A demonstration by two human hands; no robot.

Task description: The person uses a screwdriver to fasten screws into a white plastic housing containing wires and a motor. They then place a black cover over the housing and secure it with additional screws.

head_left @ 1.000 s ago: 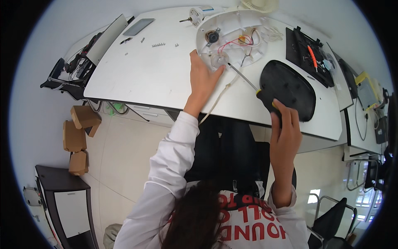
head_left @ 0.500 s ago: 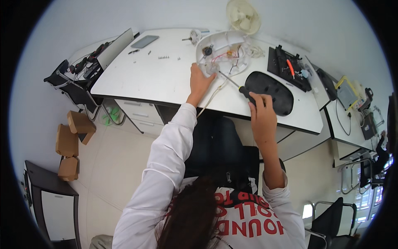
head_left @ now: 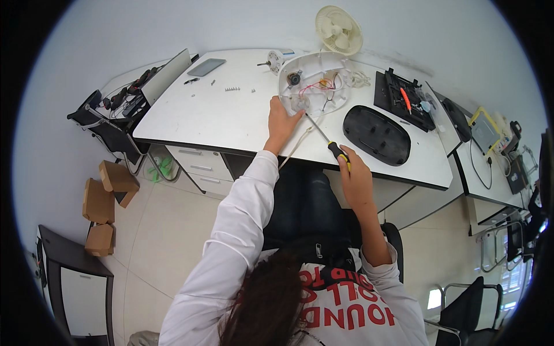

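Note:
A white fan base lies open side up on the desk, with red wires and a dark round part inside. My left hand grips the base's near left edge, thumb and fingers closed on the rim. In my right hand is a screwdriver with a black and yellow handle. Its slanted shaft reaches the near edge of the base, close to my left thumb; what the tip touches is too small to tell. A pale cord runs from the base over the desk's front edge.
Right of the base lies a black oval cover. Behind it sits a black tool case with an orange-handled tool. Several screws, a grey tablet-like slab, a fan motor and a cream fan head stand farther off.
My right hand has shifted nearer and left, its fingers now more wrapped round the screwdriver handle. My left hand keeps its hold on the base. The whole view has tilted slightly.

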